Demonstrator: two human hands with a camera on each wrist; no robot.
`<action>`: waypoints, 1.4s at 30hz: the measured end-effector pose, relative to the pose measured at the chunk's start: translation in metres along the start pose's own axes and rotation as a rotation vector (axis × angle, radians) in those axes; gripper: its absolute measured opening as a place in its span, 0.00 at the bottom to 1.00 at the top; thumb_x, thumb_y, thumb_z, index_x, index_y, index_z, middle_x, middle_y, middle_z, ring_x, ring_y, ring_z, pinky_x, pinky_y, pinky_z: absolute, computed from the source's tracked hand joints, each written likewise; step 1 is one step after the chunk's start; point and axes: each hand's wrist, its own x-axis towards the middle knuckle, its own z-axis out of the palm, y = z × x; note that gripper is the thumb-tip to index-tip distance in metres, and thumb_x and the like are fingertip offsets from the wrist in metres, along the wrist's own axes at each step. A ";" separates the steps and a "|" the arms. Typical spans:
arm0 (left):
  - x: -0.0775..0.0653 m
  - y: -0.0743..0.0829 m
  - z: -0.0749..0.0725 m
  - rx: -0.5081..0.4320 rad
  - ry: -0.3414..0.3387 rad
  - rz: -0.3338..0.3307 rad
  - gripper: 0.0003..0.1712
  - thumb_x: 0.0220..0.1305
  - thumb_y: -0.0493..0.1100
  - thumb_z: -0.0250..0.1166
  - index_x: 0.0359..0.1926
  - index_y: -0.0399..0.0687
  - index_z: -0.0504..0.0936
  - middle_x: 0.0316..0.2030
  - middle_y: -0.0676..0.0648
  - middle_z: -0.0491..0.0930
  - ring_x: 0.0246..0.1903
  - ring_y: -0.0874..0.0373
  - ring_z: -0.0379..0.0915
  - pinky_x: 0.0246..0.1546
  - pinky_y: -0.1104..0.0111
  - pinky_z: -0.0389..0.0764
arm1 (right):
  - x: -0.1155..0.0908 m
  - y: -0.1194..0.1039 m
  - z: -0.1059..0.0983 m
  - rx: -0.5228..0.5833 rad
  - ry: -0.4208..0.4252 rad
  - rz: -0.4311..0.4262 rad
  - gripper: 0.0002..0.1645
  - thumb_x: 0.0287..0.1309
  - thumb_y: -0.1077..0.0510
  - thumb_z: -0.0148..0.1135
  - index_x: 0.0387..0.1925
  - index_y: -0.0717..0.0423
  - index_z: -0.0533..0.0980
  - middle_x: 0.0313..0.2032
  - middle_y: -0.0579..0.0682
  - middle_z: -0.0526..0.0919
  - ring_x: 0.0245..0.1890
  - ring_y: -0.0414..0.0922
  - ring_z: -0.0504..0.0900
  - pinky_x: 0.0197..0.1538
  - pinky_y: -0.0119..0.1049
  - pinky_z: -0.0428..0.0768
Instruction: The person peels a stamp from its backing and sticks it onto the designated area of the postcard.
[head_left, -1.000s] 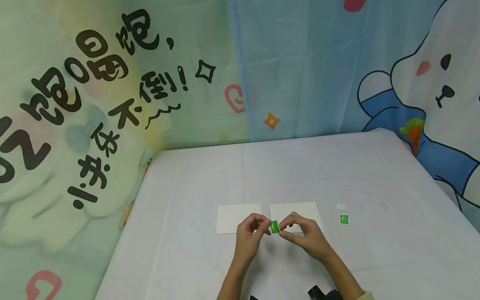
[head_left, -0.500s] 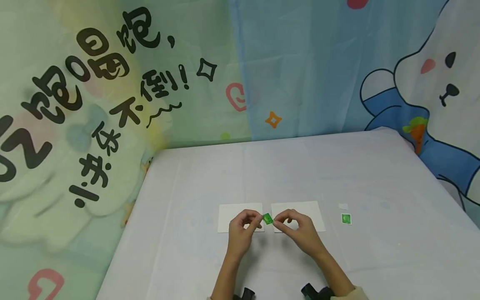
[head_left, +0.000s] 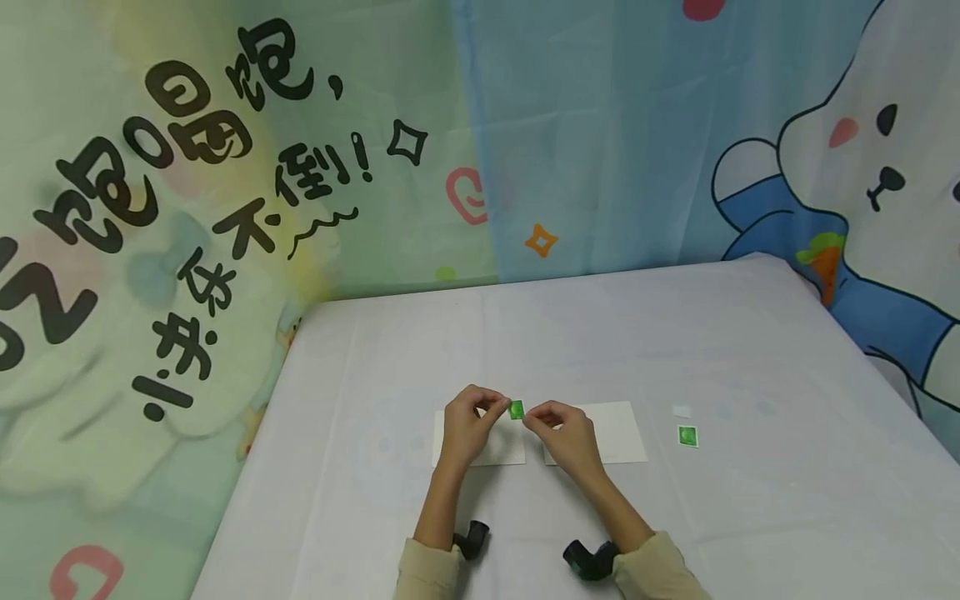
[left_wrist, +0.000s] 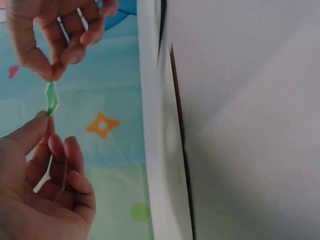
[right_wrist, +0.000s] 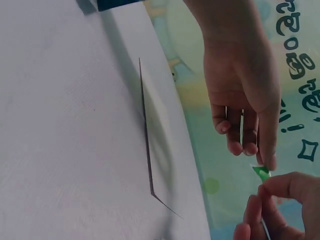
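"Both busy?"
"Left hand (head_left: 467,427) and right hand (head_left: 564,433) each pinch the green square (head_left: 516,409), raised off the surface (head_left: 390,358)."
"How's it lie?"
"Left hand at its nine o'clock, right at four; looks nearly square, long axis unclear."

So your backdrop (head_left: 600,150) is printed fabric with faint creases, pale green and yellow around 9 to 11 o'clock, blue from 12 to 3. You've got chunky black lettering (head_left: 246,223) slanting across 10, a pinkish heart swirl (head_left: 452,190) near 12, plus a big white cartoon animal (head_left: 911,242) in blue at 2 to 3. Your white-clothed table (head_left: 540,350) fills the middle down through 6, fold lines showing, and the light's soft with blurry shadows.
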 end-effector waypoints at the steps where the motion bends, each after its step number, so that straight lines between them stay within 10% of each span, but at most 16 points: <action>1: 0.002 -0.003 0.000 0.015 -0.010 -0.013 0.10 0.56 0.48 0.66 0.29 0.46 0.83 0.26 0.53 0.78 0.27 0.63 0.74 0.27 0.72 0.73 | 0.003 0.000 0.003 -0.013 -0.004 0.041 0.05 0.50 0.56 0.67 0.26 0.55 0.82 0.23 0.44 0.81 0.26 0.41 0.75 0.32 0.36 0.70; 17: 0.013 -0.034 0.013 0.124 -0.131 -0.265 0.12 0.54 0.48 0.68 0.27 0.43 0.85 0.20 0.54 0.76 0.17 0.66 0.67 0.18 0.74 0.68 | 0.011 0.024 0.038 -0.386 0.117 0.069 0.08 0.44 0.53 0.65 0.22 0.52 0.83 0.33 0.54 0.78 0.35 0.53 0.71 0.40 0.49 0.63; 42: 0.013 -0.042 0.023 0.311 -0.079 -0.266 0.11 0.48 0.49 0.72 0.21 0.47 0.85 0.14 0.57 0.74 0.14 0.67 0.62 0.16 0.74 0.64 | 0.012 0.024 0.045 -0.468 0.098 0.091 0.08 0.43 0.52 0.67 0.18 0.51 0.81 0.32 0.55 0.73 0.37 0.55 0.68 0.42 0.51 0.62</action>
